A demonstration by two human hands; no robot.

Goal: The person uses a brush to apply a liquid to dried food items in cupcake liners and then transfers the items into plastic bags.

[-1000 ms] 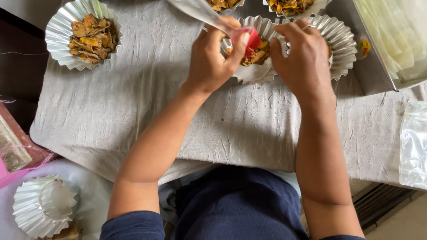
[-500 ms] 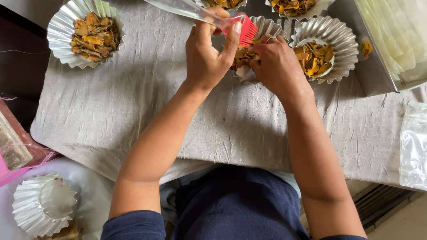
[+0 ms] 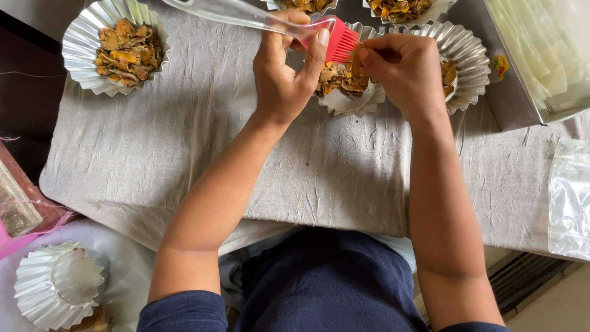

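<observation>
Far left: a stack of empty foil cups (image 3: 58, 289) sits down by the person's left elbow, off the grey cloth (image 3: 203, 160).
Upper left: one filled foil cup (image 3: 117, 46) with golden-brown dried pieces, on its own, well apart from both hands.
Left hand (image 3: 286, 74): fingers curled round the clear handle of the pastry brush (image 3: 264, 18), thumb pressed along the side right by the red bristles, so a firm wrap and not a loose hold.
Brush: handle runs up and left out of the fist, red silicone head pokes out on the right, just above the middle foil cup (image 3: 350, 92) and right beside the other hand's fingertips.
Middle cup: full of the same brown bits, sits between the two hands, partly under them.
Right hand (image 3: 405, 71): fingertips bunched together, looks like they're pinching a small orange-brown piece against the bristles, though it's mostly hidden so I can't swear to it.
Right of that: another filled cup (image 3: 461, 61), half covered by the right hand.
Far right: a metal tray (image 3: 522, 98) with pale sheets, and a clear plastic bag (image 3: 568, 197) at the cloth's edge.
</observation>
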